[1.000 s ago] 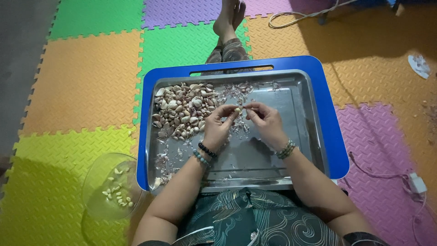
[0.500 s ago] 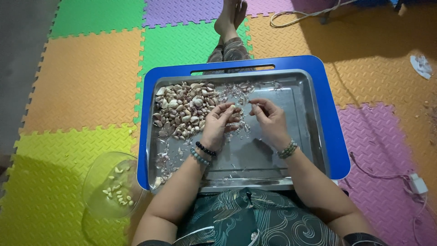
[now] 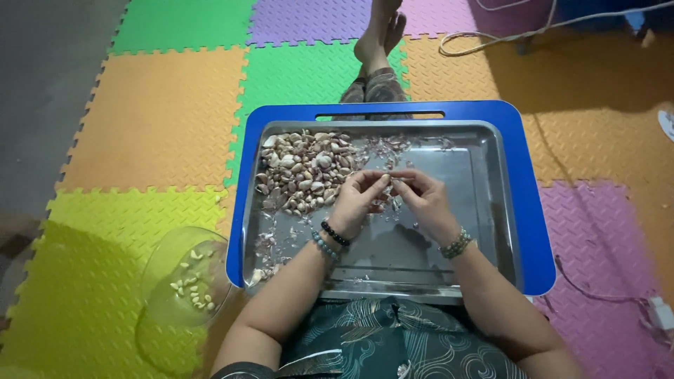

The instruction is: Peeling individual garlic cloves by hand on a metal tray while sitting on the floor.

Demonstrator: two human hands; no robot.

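Garlic clove (image 3: 394, 180), small and pale, sits pinched between the fingertips of both our hands, which meet over the middle of a steel tray (image 3: 484, 210).

Far out to the left of our left hand, down on the foam floor mat (image 3: 154, 119), lies a clear glass bowl (image 3: 184, 281). It holds a small scatter of peeled cloves (image 3: 191, 286), pale yellow and bare. That is the finished share as far as we can see, and it is only a little.

Just left of and beyond our left hand, touching its knuckles, is the pile of unpeeled cloves (image 3: 305, 168), pinkish and papery. It is much larger than the peeled lot, so we judge most of the work is left.

Our left hand (image 3: 358, 200) wears two bead bracelets at the wrist; its fingers are curled closed around one end of the clove. Our right hand (image 3: 425, 200), with one bead bracelet, grips the other end with thumb and forefinger.

Loose skins (image 3: 270, 245) lie below our left hand and beyond both hands. To the right of our right hand the tray is bare metal.

The tray rests in a blue plastic tray (image 3: 530, 231) across our lap.
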